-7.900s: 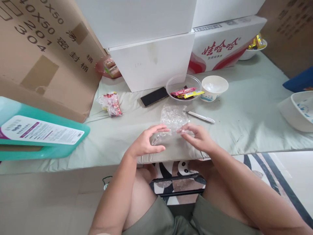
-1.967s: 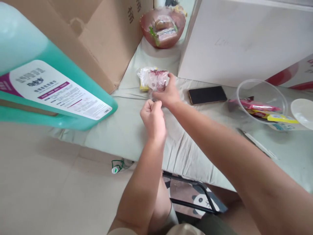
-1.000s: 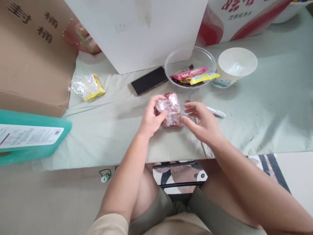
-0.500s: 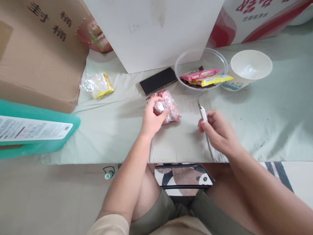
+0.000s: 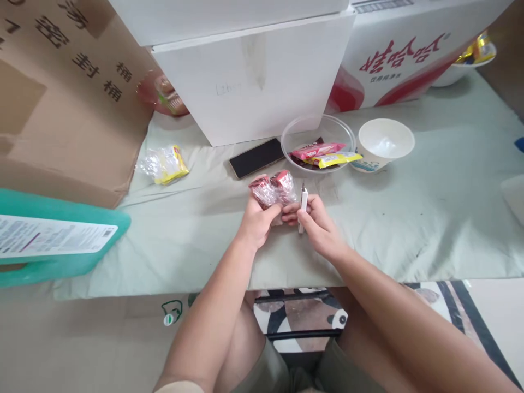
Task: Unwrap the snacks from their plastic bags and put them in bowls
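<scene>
Left hand [image 5: 256, 222]: fingers clamped on red film-wrapped pack [image 5: 283, 191], over counter [image 5: 368, 234]. Right hand [image 5: 322, 230]: fingers pinched on slim white cutter [image 5: 303, 200] (tip too small to read), beside pack. Step, presumably: positioning cutter; next move calls for steady grip.

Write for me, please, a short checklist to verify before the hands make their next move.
1. Left hand grips red packet: ok.
2. Right hand holds white tool, with its dark tip pointing away from the body: ok.
3. Tip apart from left hand: ok.
4. Right fingers apart from packet: cannot tell; they overlap in this view.
5. Ample room behind packet: not ok, I would say; phone and bowl seem close.
6. Cup upright: ok.
</scene>
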A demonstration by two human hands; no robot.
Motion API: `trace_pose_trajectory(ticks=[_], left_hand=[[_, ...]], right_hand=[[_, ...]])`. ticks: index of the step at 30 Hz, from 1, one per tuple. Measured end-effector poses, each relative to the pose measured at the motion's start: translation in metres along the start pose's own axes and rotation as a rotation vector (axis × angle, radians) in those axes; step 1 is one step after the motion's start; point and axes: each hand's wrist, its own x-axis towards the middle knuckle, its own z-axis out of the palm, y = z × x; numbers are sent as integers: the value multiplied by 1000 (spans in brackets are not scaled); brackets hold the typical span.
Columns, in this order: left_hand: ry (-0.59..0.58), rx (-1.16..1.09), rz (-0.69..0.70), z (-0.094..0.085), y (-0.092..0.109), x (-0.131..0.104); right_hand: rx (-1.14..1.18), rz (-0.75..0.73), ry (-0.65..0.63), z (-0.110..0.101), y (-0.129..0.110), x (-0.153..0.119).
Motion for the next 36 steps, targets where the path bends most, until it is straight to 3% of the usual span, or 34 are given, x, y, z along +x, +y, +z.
trace_pose_trajectory(ticks=[6, 11, 15, 20, 27, 32, 36], left_hand=[[105, -134, -20, -9, 10, 1], [59, -78, 32, -14, 8, 4], [24, 43, 152, -12, -1, 4], [-126, 63, 151, -13, -8, 8], [-54, 100, 231, -16, -14, 16], [-4, 41, 251, -19, -10, 17], [27, 17, 277, -20, -6, 19]], right_hand=[[-45, 105, 82, 2, -2, -3], [5, 171, 40, 6, -12, -8], [44, 191, 12, 11, -12, -7], [72, 288, 22, 17, -3, 5], [52, 368, 33, 17, -2, 14], [-194, 334, 21, 12, -5, 9], [-700, 182, 17, 9, -9, 3]])
